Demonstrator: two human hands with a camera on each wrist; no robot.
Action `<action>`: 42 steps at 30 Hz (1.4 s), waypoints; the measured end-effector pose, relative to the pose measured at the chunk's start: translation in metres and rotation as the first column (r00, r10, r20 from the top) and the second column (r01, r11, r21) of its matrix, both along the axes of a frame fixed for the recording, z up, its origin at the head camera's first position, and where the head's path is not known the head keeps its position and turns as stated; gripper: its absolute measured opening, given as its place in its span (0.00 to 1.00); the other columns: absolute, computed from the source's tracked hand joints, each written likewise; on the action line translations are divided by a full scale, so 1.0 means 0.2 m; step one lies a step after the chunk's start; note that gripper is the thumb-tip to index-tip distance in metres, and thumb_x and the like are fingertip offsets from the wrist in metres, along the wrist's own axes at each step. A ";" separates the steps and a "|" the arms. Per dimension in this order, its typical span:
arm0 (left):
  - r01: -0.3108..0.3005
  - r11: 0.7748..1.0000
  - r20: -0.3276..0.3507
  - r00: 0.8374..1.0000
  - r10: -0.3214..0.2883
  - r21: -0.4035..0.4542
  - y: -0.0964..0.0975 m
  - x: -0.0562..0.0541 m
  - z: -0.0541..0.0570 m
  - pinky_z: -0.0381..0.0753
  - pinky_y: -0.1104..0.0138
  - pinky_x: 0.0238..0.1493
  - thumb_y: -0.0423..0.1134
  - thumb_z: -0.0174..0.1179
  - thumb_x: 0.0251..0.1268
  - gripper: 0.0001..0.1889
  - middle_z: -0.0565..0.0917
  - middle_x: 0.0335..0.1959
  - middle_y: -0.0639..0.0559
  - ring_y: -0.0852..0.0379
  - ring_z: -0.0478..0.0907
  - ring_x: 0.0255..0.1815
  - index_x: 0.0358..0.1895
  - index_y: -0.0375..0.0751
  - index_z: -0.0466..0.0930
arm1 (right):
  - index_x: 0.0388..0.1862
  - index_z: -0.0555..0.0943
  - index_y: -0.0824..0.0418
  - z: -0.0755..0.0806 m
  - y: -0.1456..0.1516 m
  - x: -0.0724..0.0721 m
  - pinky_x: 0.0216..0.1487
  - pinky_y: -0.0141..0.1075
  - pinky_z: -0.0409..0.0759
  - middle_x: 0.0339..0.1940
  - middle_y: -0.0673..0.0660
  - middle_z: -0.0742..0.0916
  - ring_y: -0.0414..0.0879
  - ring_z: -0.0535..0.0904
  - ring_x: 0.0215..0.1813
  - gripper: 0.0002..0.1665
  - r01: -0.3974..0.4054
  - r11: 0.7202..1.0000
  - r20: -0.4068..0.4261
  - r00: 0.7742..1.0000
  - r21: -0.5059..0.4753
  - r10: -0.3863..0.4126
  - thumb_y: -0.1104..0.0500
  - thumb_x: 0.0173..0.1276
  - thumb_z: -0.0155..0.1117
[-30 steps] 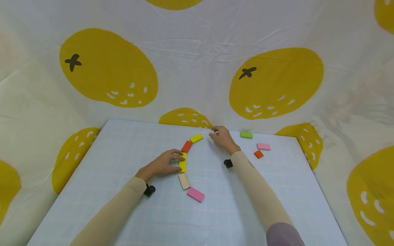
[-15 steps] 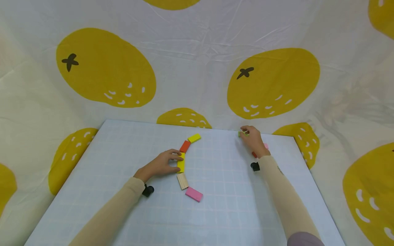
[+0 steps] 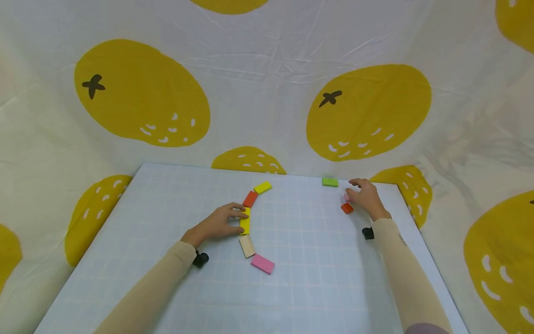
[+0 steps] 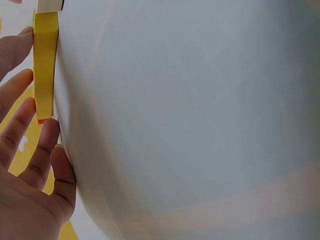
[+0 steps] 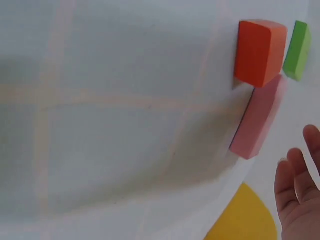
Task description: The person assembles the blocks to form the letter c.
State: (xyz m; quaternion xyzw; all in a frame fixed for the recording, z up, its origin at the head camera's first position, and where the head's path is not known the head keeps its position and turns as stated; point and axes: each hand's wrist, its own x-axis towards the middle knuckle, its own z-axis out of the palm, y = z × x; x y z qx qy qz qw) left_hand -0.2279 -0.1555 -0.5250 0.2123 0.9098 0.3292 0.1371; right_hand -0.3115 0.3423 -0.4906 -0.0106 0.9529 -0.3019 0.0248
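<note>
My left hand [image 3: 219, 222] rests beside a yellow block [image 3: 245, 222], thumb and fingertips against its side. In the left wrist view the fingertips line up along the yellow block [image 4: 45, 65]. My right hand [image 3: 367, 198] is over a light pink block [image 3: 347, 197] at the right, partly covering it in the head view. In the right wrist view that pink block [image 5: 257, 120] lies on the table, with the visible fingers [image 5: 286, 185] apart from it. An orange-red block [image 3: 347, 208] sits close by, and a green block [image 3: 330, 182] lies at the table's back edge.
Curving with the yellow block are a red block [image 3: 250, 199], a second yellow block [image 3: 263, 187], a plain wood block [image 3: 247, 246] and a darker pink block [image 3: 263, 263]. A fruit-printed cloth [image 3: 258, 106] hangs behind the pale checked table [image 3: 308, 287].
My right hand has moved right, from near the far end of the curve, past the green block to the light pink one. My left hand has stayed at the yellow block.
</note>
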 end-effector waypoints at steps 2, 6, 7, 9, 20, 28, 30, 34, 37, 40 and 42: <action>0.000 1.000 -0.001 1.000 0.000 0.000 0.00 0.00 0.00 0.71 0.45 0.74 0.47 0.73 0.63 0.23 0.75 0.70 0.52 0.46 0.70 0.73 0.61 0.51 0.86 | 0.72 0.72 0.66 -0.01 0.03 0.01 0.74 0.67 0.65 0.72 0.71 0.73 0.69 0.66 0.72 0.31 0.016 1.000 0.051 0.999 -0.003 -0.016 0.49 0.77 0.57; -0.001 1.000 0.001 1.000 0.001 0.002 0.00 0.00 0.00 0.71 0.45 0.74 0.47 0.73 0.63 0.23 0.75 0.70 0.52 0.46 0.70 0.72 0.61 0.51 0.86 | 0.75 0.69 0.61 -0.03 0.08 0.03 0.74 0.71 0.60 0.79 0.71 0.66 0.70 0.59 0.76 0.36 0.071 0.997 0.178 0.982 -0.036 -0.064 0.42 0.77 0.58; -0.003 1.000 0.001 1.000 0.003 0.001 0.00 0.00 0.00 0.71 0.45 0.74 0.47 0.73 0.63 0.23 0.75 0.70 0.52 0.45 0.70 0.72 0.61 0.51 0.86 | 0.76 0.68 0.60 -0.04 0.09 0.03 0.74 0.71 0.60 0.80 0.71 0.65 0.70 0.58 0.77 0.37 0.081 0.996 0.199 0.977 -0.040 -0.071 0.41 0.77 0.58; -0.006 1.000 0.002 1.000 0.006 0.001 0.00 0.00 0.00 0.71 0.45 0.74 0.47 0.73 0.63 0.23 0.75 0.70 0.52 0.45 0.70 0.72 0.61 0.52 0.86 | 0.76 0.68 0.59 -0.05 0.11 0.04 0.74 0.71 0.60 0.80 0.71 0.63 0.70 0.58 0.77 0.39 0.089 0.995 0.221 0.972 -0.043 -0.077 0.38 0.76 0.60; 0.007 1.000 -0.007 1.000 -0.007 -0.010 0.00 0.00 0.01 0.71 0.45 0.74 0.47 0.73 0.63 0.23 0.75 0.70 0.51 0.45 0.70 0.72 0.62 0.50 0.86 | 0.75 0.69 0.61 -0.13 0.15 0.06 0.75 0.66 0.65 0.77 0.71 0.69 0.68 0.64 0.73 0.38 0.046 0.998 0.128 0.991 -0.030 -0.042 0.43 0.75 0.64; 0.012 1.000 -0.008 1.000 -0.012 -0.009 0.00 -0.01 0.01 0.70 0.45 0.74 0.47 0.73 0.63 0.23 0.75 0.70 0.51 0.45 0.70 0.72 0.62 0.50 0.86 | 0.75 0.69 0.62 -0.15 0.14 0.06 0.74 0.64 0.67 0.75 0.72 0.70 0.67 0.67 0.69 0.38 0.062 0.997 0.128 0.990 -0.051 -0.055 0.43 0.75 0.64; 0.015 1.000 -0.015 1.000 -0.015 -0.012 0.00 -0.01 0.01 0.71 0.45 0.74 0.47 0.73 0.63 0.23 0.75 0.70 0.51 0.45 0.70 0.72 0.62 0.50 0.86 | 0.75 0.69 0.63 -0.15 0.13 0.06 0.74 0.65 0.67 0.74 0.72 0.70 0.67 0.66 0.69 0.39 0.059 0.997 0.136 0.989 -0.043 -0.053 0.43 0.75 0.64; 0.012 1.000 -0.013 1.000 -0.012 -0.014 0.00 -0.01 0.00 0.71 0.45 0.74 0.46 0.73 0.63 0.23 0.75 0.70 0.52 0.45 0.70 0.72 0.62 0.51 0.86 | 0.75 0.70 0.64 -0.15 0.12 0.06 0.74 0.64 0.67 0.72 0.73 0.71 0.67 0.67 0.67 0.39 0.051 0.998 0.142 0.989 -0.025 -0.047 0.41 0.75 0.63; 0.003 1.000 -0.005 1.000 -0.003 -0.016 0.00 -0.01 0.00 0.70 0.45 0.75 0.47 0.73 0.63 0.23 0.75 0.70 0.53 0.46 0.70 0.72 0.62 0.52 0.86 | 0.74 0.71 0.64 -0.15 0.11 0.06 0.74 0.64 0.67 0.70 0.73 0.72 0.66 0.68 0.65 0.39 0.043 0.999 0.138 0.990 -0.018 -0.040 0.40 0.76 0.62; 0.002 1.000 -0.003 1.000 -0.002 -0.016 0.00 -0.01 -0.01 0.70 0.45 0.74 0.47 0.73 0.63 0.23 0.75 0.69 0.53 0.46 0.70 0.72 0.61 0.52 0.86 | 0.73 0.72 0.65 -0.16 0.11 0.06 0.74 0.64 0.67 0.69 0.72 0.73 0.66 0.68 0.65 0.40 0.041 0.999 0.134 0.990 -0.014 -0.038 0.38 0.76 0.61; 0.002 1.000 -0.002 1.000 -0.002 -0.014 0.00 0.00 -0.01 0.70 0.45 0.74 0.47 0.73 0.63 0.23 0.75 0.69 0.53 0.45 0.70 0.73 0.61 0.52 0.86 | 0.72 0.72 0.65 -0.17 0.12 0.06 0.74 0.64 0.68 0.69 0.72 0.73 0.66 0.68 0.65 0.41 0.040 0.999 0.132 0.990 -0.013 -0.038 0.37 0.75 0.61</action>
